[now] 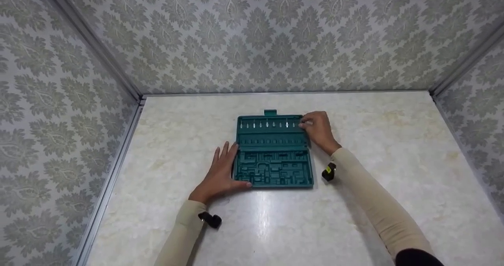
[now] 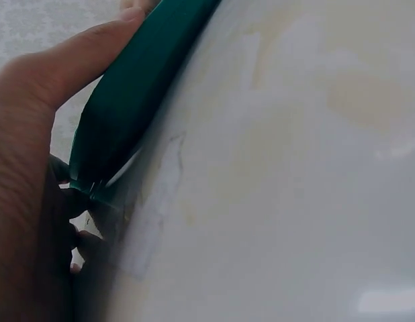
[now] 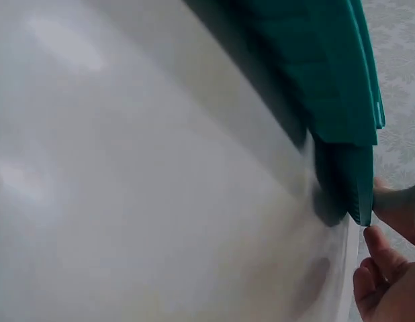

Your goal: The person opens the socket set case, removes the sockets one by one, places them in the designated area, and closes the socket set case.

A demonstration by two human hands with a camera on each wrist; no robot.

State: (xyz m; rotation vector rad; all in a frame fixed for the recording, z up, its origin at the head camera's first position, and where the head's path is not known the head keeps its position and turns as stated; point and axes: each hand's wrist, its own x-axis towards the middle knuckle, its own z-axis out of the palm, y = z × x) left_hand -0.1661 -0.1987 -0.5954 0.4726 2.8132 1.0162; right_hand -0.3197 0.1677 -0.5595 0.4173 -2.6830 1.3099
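A dark green plastic tool case [image 1: 271, 148] lies unfolded on the table, its lid half at the back. Across the lid stands a row of several small silver bits [image 1: 267, 123]. My right hand [image 1: 319, 130] is at the lid's back right corner, its fingertips pinching what looks like a small metal bit at the row's right end, mostly hidden by the fingers. Along the case's left side my left hand [image 1: 220, 177] rests with spread, straight fingers. Its thumb [image 2: 93, 57] lies on the front edge. In the right wrist view, right fingers [image 3: 389, 258] show beside the lid corner.
The moulded recesses [image 1: 271, 169] in the front half hold no tools that I can make out. A green latch tab [image 1: 270, 112] sticks out at the back. The pale marbled table [image 1: 177, 147] meets patterned walls [image 1: 275, 37] at the back and sides.
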